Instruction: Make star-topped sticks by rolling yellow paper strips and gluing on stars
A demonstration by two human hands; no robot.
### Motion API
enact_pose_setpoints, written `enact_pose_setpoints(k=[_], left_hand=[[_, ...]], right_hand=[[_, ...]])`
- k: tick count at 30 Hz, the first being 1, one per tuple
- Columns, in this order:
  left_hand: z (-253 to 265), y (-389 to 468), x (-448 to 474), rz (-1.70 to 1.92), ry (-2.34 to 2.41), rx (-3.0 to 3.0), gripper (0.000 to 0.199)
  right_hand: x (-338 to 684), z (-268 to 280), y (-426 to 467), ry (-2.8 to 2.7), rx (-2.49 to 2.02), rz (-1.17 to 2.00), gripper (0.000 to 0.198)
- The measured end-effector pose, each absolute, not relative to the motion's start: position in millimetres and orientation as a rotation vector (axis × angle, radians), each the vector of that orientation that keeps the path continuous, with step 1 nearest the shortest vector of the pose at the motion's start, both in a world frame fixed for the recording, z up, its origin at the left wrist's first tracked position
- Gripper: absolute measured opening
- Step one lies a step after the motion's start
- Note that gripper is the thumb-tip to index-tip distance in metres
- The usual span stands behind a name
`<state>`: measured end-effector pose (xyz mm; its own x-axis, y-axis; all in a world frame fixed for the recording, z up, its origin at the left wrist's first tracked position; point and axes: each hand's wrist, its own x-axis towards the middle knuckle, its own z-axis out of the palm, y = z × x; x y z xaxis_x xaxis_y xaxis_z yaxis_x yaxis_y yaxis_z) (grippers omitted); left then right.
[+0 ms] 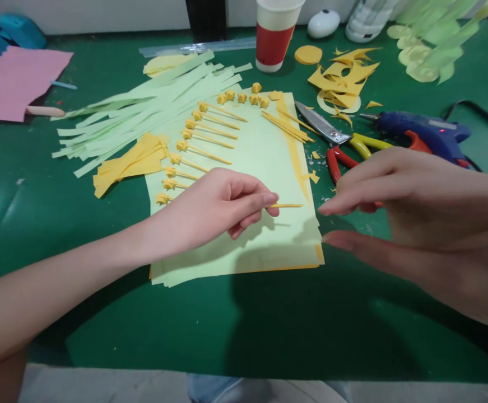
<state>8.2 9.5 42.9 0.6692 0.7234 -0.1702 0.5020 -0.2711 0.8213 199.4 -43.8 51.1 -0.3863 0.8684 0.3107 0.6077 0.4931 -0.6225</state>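
My left hand (239,204) pinches a thin yellow paper stick (289,205) between thumb and fingers, its free end pointing right. To the right, my right hand (378,207) hovers with thumb and index finger apart and nothing between them. Under my left hand lies a stack of pale green paper (227,263). Along its left side runs a row of yellow paper stars on sticks (205,154), partly covered by my left hand. Several loose yellow stars (241,98) sit at the top of the stack. More yellow sticks (288,127) rest near its upper right.
Scissors (325,126) with red and yellow handles and a blue glue gun (424,129) lie at the right. Green paper strips (163,106) and folded yellow strips (132,159) are at the left. A red-and-white paper cup (275,42) and yellow scraps (344,75) stand behind.
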Motion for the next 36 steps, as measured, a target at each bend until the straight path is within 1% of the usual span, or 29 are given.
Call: enact_pose_setpoints(k=[3,5,7,10,13,15,17,20,22,24,28,32,36], left_hand=[[42.4,8.1,8.5,0.302,1.011,1.879,0.029],[42.9,5.5,8.6,0.334,1.037,1.821,0.025],[43.8,2.5,8.8,0.375,1.053,1.802,0.023],[44.6,-1.1,9.0,0.447,1.056,1.910,0.023],[43.3,-3.0,8.2,0.519,1.040,2.127,0.020],[41.6,-3.5,7.1,0.543,1.037,2.238,0.018],[40.2,-3.6,6.2,0.555,1.032,2.274,0.018],[40.3,-3.9,6.1,0.552,1.007,2.161,0.018],[42.6,-4.4,6.9,0.498,1.005,1.997,0.020],[46.1,-4.9,7.9,0.421,1.013,1.799,0.023],[52.1,-4.9,8.8,0.361,0.987,1.543,0.024],[54.0,-4.7,7.9,0.368,0.973,1.509,0.025],[53.3,-4.9,7.9,0.402,0.989,1.546,0.024]], right_hand=[[200.1,50.6,-40.3,-1.956,-1.360,0.583,0.010],[200.8,48.3,-37.3,-1.840,-1.403,0.571,0.015],[201.9,45.3,-35.1,-1.751,-1.415,0.543,0.015],[204.2,41.3,-34.1,-1.686,-1.437,0.543,0.012],[206.1,39.0,-33.6,-1.633,-1.468,0.633,0.011],[206.3,38.7,-32.4,-1.571,-1.458,0.783,0.012],[205.8,39.4,-30.7,-1.473,-1.375,1.011,0.012],[205.3,42.1,-29.0,-1.340,-1.190,1.372,0.015],[205.9,44.2,-29.1,-1.324,-1.145,1.497,0.017],[206.7,45.8,-29.8,-1.410,-1.210,1.421,0.014],[207.2,46.5,-30.7,-1.735,-1.371,1.050,0.010],[205.5,44.7,-30.3,-1.942,-1.349,0.930,0.014],[203.0,46.0,-32.4,-1.956,-1.352,0.870,0.011]])
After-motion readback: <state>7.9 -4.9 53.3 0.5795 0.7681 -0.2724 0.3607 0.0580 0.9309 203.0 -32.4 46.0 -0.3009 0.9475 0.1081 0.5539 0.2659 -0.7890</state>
